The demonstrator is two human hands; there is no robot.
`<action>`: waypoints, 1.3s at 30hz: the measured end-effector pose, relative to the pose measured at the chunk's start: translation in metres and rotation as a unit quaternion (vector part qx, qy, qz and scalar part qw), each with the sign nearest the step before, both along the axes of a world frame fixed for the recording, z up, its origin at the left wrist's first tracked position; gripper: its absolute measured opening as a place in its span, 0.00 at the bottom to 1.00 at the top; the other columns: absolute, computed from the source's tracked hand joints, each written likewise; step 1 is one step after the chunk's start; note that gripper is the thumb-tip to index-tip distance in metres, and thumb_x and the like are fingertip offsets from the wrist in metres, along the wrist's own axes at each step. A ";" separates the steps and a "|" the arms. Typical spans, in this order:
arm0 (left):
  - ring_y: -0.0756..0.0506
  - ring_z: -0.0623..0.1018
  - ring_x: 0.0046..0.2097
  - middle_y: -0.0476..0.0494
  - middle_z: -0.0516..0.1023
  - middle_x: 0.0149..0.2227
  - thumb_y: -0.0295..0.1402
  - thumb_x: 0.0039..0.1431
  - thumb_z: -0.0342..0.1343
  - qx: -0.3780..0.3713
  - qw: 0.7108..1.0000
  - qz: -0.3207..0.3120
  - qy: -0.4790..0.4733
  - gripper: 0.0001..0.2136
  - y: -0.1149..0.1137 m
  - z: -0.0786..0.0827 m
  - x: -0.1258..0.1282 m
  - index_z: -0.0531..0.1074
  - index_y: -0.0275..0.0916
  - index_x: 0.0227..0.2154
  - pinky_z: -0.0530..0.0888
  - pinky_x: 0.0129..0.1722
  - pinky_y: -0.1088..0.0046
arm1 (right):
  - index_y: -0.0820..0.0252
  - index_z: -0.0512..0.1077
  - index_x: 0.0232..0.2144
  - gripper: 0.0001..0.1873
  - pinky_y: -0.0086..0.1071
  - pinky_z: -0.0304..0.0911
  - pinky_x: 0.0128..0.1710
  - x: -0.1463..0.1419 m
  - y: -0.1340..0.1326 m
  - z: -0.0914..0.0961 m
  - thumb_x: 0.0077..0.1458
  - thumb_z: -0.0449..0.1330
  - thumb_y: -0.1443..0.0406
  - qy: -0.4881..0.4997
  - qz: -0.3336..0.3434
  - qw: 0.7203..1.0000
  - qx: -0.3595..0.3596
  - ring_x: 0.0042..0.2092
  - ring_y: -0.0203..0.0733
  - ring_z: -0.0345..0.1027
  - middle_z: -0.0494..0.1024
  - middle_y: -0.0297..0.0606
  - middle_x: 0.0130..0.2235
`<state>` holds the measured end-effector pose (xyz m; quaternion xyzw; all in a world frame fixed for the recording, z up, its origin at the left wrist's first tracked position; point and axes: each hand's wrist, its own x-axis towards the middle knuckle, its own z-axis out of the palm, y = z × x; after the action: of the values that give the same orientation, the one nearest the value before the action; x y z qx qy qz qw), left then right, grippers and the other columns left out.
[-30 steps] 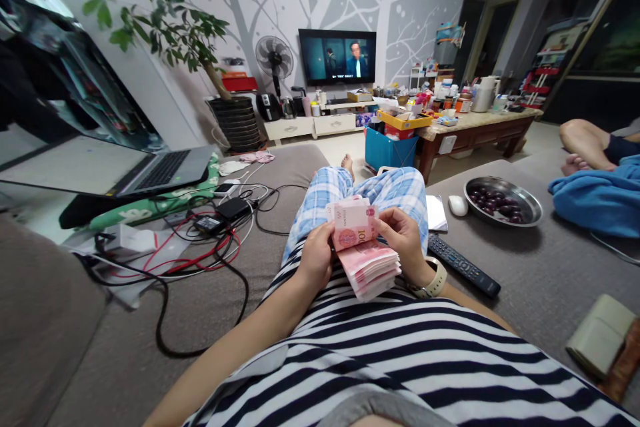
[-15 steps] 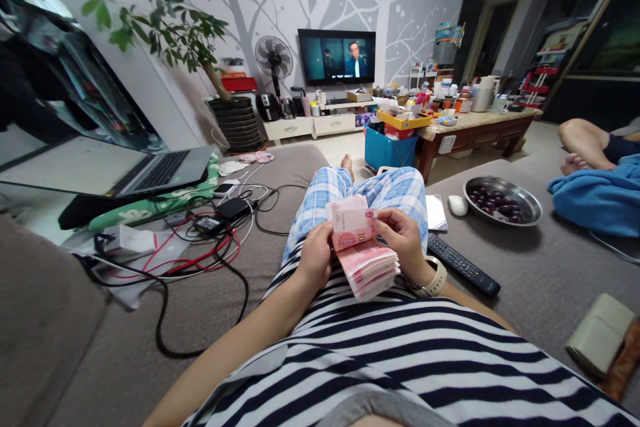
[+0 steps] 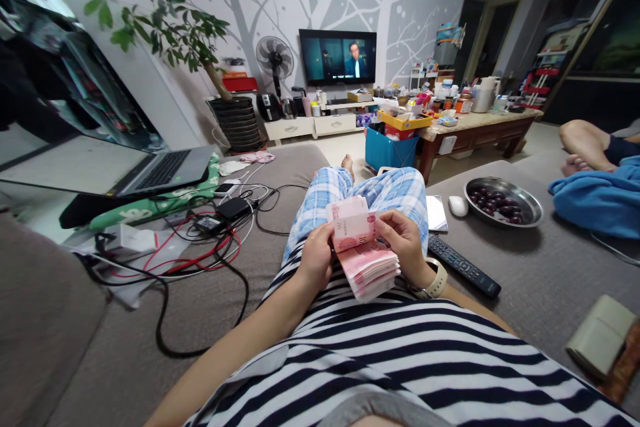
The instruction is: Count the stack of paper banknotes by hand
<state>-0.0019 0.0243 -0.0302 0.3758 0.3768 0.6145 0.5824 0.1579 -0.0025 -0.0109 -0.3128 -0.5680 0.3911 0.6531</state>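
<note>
A thick stack of pink banknotes (image 3: 370, 270) is folded over above my lap, its loose ends fanned toward my striped shirt. My left hand (image 3: 317, 253) grips the stack at its left side, thumb near the fold. On the other side, my right hand (image 3: 404, 243) pinches the right edge of an upper note (image 3: 353, 230) that stands up from the stack. A light-coloured watch (image 3: 436, 280) is on my right wrist. Parts of the fingers on both hands are hidden behind the notes.
On the sofa (image 3: 280, 280) to my left lie a laptop (image 3: 167, 170) and tangled cables (image 3: 225, 247). To my right are a remote control (image 3: 465, 267), a white mouse (image 3: 457, 205), a metal bowl (image 3: 537, 213) of dark round fruit and a wallet (image 3: 600, 333). Another person's leg (image 3: 585, 140) is at far right.
The upper note between my hands has shifted very slightly, showing a little more of its face. Both hands keep their grip and stay almost in place.
</note>
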 end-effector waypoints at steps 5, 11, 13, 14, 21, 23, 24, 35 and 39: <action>0.45 0.76 0.33 0.46 0.80 0.30 0.40 0.43 0.66 -0.005 1.000 0.011 -0.003 0.12 0.001 -0.003 0.000 0.78 0.35 0.27 0.73 0.39 0.67 | 0.59 0.71 0.27 0.16 0.29 0.55 0.26 0.001 0.002 -0.004 0.55 0.64 0.53 0.000 0.004 1.000 -0.004 0.25 0.33 0.59 0.70 0.30 0.23; 0.47 0.75 0.31 0.48 0.79 0.27 0.40 0.41 0.67 -0.001 0.999 0.050 -0.008 0.12 0.001 -0.002 -0.001 0.76 0.36 0.24 0.73 0.38 0.69 | 0.58 0.71 0.27 0.18 0.31 0.57 0.26 0.004 0.006 -0.013 0.61 0.58 0.51 -0.017 0.044 0.999 -0.011 0.21 0.34 0.60 0.69 0.30 0.18; 0.48 0.74 0.30 0.49 0.78 0.26 0.39 0.41 0.66 -0.002 0.999 0.050 -0.012 0.12 0.000 -0.001 0.000 0.76 0.36 0.23 0.73 0.36 0.70 | 0.58 0.69 0.25 0.18 0.31 0.57 0.27 0.003 0.007 -0.013 0.59 0.60 0.52 -0.018 0.023 0.999 -0.015 0.22 0.35 0.60 0.68 0.29 0.18; 0.48 0.74 0.29 0.49 0.78 0.25 0.39 0.40 0.66 -0.003 0.999 0.049 -0.015 0.11 -0.001 0.000 0.000 0.75 0.36 0.23 0.73 0.35 0.70 | 0.58 0.68 0.24 0.18 0.30 0.57 0.27 0.003 0.008 -0.012 0.57 0.62 0.52 -0.018 0.008 1.000 -0.018 0.22 0.34 0.60 0.68 0.29 0.19; 0.44 0.78 0.32 0.46 0.81 0.29 0.39 0.40 0.68 -0.012 1.000 -0.004 -0.014 0.13 -0.007 0.007 0.002 0.77 0.37 0.27 0.75 0.39 0.65 | 0.58 0.66 0.25 0.18 0.30 0.54 0.26 0.001 0.014 -0.012 0.53 0.65 0.52 -0.022 -0.018 0.998 -0.047 0.26 0.34 0.56 0.64 0.28 0.23; 0.43 0.79 0.33 0.45 0.81 0.30 0.40 0.41 0.68 -0.016 1.000 -0.024 -0.007 0.13 -0.008 0.007 0.001 0.78 0.38 0.28 0.76 0.41 0.64 | 0.58 0.66 0.25 0.18 0.30 0.53 0.26 0.001 0.015 -0.014 0.54 0.64 0.53 -0.029 -0.012 0.998 -0.047 0.26 0.34 0.55 0.64 0.28 0.23; 0.43 0.79 0.33 0.45 0.82 0.30 0.39 0.41 0.68 -0.017 0.999 -0.031 -0.005 0.13 -0.009 0.007 0.001 0.78 0.38 0.29 0.76 0.41 0.64 | 0.58 0.66 0.24 0.18 0.30 0.53 0.26 0.001 0.015 -0.015 0.54 0.64 0.53 -0.034 -0.013 0.998 -0.044 0.26 0.34 0.55 0.64 0.28 0.23; 0.44 0.78 0.34 0.46 0.80 0.30 0.41 0.43 0.66 -0.009 0.999 0.010 -0.035 0.13 -0.002 0.002 0.000 0.77 0.36 0.28 0.74 0.41 0.66 | 0.58 0.65 0.22 0.18 0.30 0.54 0.27 0.002 0.014 -0.014 0.56 0.62 0.54 -0.054 -0.043 0.997 -0.027 0.26 0.34 0.56 0.64 0.29 0.22; 0.44 0.77 0.34 0.46 0.80 0.29 0.41 0.44 0.65 -0.003 1.000 0.009 -0.026 0.13 0.001 -0.001 0.000 0.77 0.36 0.27 0.74 0.39 0.67 | 0.58 0.66 0.22 0.17 0.30 0.54 0.27 0.002 0.010 -0.010 0.56 0.62 0.55 -0.050 -0.045 0.998 -0.011 0.26 0.34 0.56 0.65 0.29 0.22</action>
<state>-0.0016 0.0248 -0.0311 0.3546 0.3665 0.6281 0.5877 0.1603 0.0072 -0.0209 -0.3644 -0.5812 0.3516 0.6369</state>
